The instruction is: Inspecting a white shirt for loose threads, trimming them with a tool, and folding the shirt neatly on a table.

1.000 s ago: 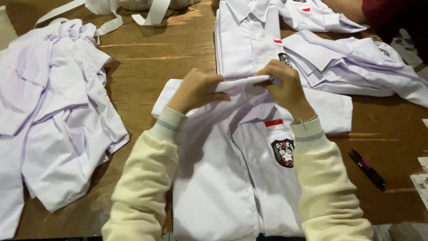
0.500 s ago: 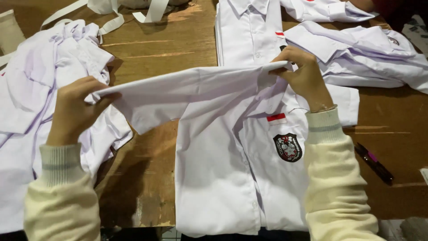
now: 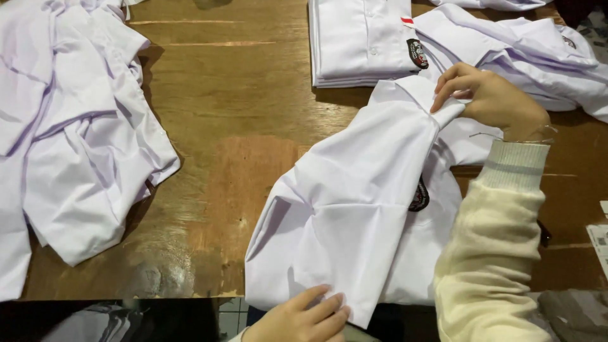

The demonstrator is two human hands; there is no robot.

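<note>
A white uniform shirt (image 3: 354, 209) with a dark chest badge (image 3: 419, 195) lies on the brown wooden table (image 3: 234, 126). One sleeve is folded diagonally across its front. My right hand (image 3: 491, 98) pinches the shoulder end of that sleeve near the collar. My left hand (image 3: 297, 316) rests at the table's near edge, fingers flat on the sleeve's cuff end and the shirt's hem.
A loose heap of white shirts (image 3: 69, 126) covers the table's left side. A neatly folded shirt stack (image 3: 361, 41) sits at the back, with more crumpled white shirts (image 3: 538, 57) at the back right. Paper slips (image 3: 598, 237) lie at the right edge.
The sleeve that was stretched out to the left has been brought down across the shirt front. My left hand moved from the far left to the near edge.
</note>
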